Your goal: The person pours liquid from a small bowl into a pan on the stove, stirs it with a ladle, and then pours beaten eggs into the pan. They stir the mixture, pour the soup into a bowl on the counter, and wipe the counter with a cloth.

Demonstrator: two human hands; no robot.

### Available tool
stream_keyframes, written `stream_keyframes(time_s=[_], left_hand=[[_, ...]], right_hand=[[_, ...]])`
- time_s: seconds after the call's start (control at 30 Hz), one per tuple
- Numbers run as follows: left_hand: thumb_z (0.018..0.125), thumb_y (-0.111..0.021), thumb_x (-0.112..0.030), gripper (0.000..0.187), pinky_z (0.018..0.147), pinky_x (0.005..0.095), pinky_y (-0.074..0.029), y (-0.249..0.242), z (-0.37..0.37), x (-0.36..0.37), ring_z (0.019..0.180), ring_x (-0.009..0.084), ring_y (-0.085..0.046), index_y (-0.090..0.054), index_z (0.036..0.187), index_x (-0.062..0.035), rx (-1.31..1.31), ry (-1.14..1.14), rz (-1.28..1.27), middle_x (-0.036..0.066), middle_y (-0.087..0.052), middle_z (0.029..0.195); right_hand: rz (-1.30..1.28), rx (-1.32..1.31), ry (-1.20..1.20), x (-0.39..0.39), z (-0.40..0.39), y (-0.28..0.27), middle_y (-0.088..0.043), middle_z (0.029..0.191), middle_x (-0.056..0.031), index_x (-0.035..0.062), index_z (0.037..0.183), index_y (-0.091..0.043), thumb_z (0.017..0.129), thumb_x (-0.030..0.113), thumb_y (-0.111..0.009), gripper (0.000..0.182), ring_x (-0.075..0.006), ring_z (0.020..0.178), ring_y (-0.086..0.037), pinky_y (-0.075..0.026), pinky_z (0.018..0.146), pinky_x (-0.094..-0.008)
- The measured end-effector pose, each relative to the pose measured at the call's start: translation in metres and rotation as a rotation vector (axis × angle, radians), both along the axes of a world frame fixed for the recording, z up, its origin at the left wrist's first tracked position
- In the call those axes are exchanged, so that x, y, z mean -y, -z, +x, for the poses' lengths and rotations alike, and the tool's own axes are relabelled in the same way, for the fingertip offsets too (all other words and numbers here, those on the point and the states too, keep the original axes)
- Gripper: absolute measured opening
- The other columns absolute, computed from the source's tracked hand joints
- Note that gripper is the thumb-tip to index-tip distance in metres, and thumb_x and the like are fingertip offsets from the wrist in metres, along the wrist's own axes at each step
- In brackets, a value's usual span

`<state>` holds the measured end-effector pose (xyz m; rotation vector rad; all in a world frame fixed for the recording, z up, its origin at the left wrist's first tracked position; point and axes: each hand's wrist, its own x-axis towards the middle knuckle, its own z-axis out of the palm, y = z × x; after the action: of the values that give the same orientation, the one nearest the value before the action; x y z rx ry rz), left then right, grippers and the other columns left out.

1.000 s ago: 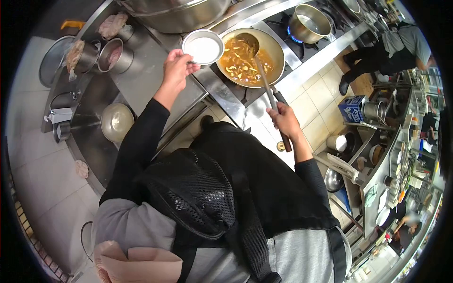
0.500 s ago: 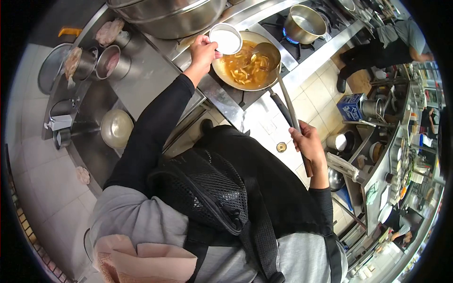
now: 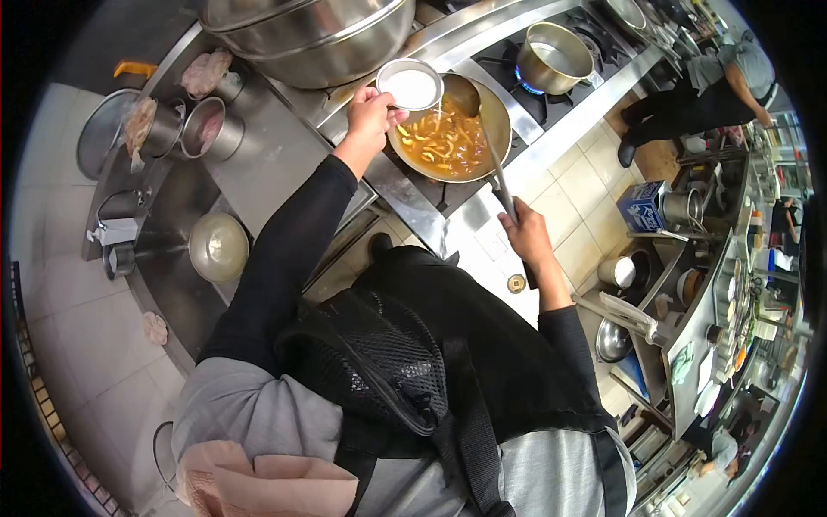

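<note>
My left hand (image 3: 370,119) grips a small round metal bowl (image 3: 410,63) with white liquid (image 3: 412,90) in it. The bowl is over the left rim of a wide pan (image 3: 498,116), and a thin pale streak shows beneath its lip. Brown sauce with yellowish strips (image 3: 441,148) bubbles in the pan. With closed fingers, my right hand (image 3: 527,236) holds the long handle of a ladle (image 3: 463,96). The ladle's head is at the pan's far side, near the metal bowl. Part of the pan's handle shows beside the ladle handle.
A pot (image 3: 556,59) stands over a blue flame on the right burner. Behind the pan is a large steel vessel (image 3: 314,43). At left, a sink holds a metal bowl (image 3: 218,247). A person (image 3: 706,86) stands at far right, near a blue tin (image 3: 643,207).
The ladle's head has moved up to the pan's far edge, out of the strips. My right hand has shifted left and forward. The metal bowl in my left hand sits slightly lower.
</note>
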<state>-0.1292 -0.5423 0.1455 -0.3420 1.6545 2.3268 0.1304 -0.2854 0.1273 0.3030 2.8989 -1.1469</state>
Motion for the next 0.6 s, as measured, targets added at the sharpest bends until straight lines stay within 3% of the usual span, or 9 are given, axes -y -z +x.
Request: stream_keyframes(time_s=[0.07,0.1,0.2,0.23,0.37,0.6], left_hand=[[0.083,-0.059,0.006,0.025,0.064,0.0376,-0.061,-0.006,0.011,0.011,0.075,0.0275,-0.066,-0.044,0.095,-0.0099,0.102,-0.047,0.111,0.009,-0.056,0.093],[0.085,-0.059,0.005,0.025,0.070,0.0390,-0.061,-0.009,0.016,0.019,0.082,0.0297,-0.065,-0.044,0.097,-0.0104,0.101,-0.026,0.117,0.009,-0.056,0.094],[0.086,-0.060,0.003,0.025,0.071,0.0392,-0.061,-0.012,0.031,0.042,0.080,0.0301,-0.065,-0.044,0.099,-0.0110,0.125,-0.071,0.145,0.008,-0.056,0.093],[0.086,-0.061,0.003,0.028,0.072,0.0385,-0.061,-0.015,0.038,0.052,0.083,0.0305,-0.063,-0.043,0.102,-0.0114,0.118,-0.051,0.122,0.009,-0.055,0.096],[0.084,-0.062,0.003,0.035,0.074,0.0370,-0.059,-0.017,0.064,0.085,0.088,0.0300,-0.061,-0.042,0.110,-0.0109,0.143,-0.103,0.095,0.011,-0.054,0.107],[0.085,-0.062,0.000,0.035,0.076,0.0356,-0.057,-0.008,0.112,0.118,0.086,0.0277,-0.062,-0.041,0.112,-0.0096,0.168,-0.152,0.103,0.012,-0.056,0.105]], right_hand=[[-0.350,0.271,0.093,0.022,-0.001,-0.011,-0.058,0.061,-0.0102,-0.0012,0.091,-0.058,0.092,0.019,-0.066,0.022,-0.0207,0.053,-0.059,-0.046,0.052,-0.0360],[-0.589,0.335,0.058,0.028,0.000,-0.015,-0.053,0.059,-0.0014,-0.0001,0.087,-0.059,0.095,0.019,-0.064,0.022,-0.0082,0.050,-0.051,-0.041,0.046,-0.0287],[-1.198,0.456,0.243,0.025,0.009,-0.029,-0.054,0.069,0.0000,-0.0023,0.098,-0.061,0.094,0.014,-0.065,0.017,-0.0044,0.050,-0.045,-0.035,0.041,-0.0208],[-1.249,0.482,0.277,0.021,0.012,-0.036,-0.054,0.074,0.0001,-0.0032,0.103,-0.060,0.093,0.012,-0.066,0.019,-0.0031,0.051,-0.044,-0.033,0.041,-0.0174],[-1.102,0.453,0.292,0.011,0.022,-0.066,-0.053,0.070,0.0007,0.0006,0.089,-0.062,0.093,0.014,-0.066,0.015,-0.0035,0.051,-0.044,-0.034,0.040,-0.0186],[-0.560,0.319,0.137,-0.009,0.024,-0.114,-0.048,0.060,0.0036,0.0002,0.086,-0.061,0.096,0.018,-0.062,0.020,-0.0049,0.048,-0.043,-0.037,0.044,-0.0219]])
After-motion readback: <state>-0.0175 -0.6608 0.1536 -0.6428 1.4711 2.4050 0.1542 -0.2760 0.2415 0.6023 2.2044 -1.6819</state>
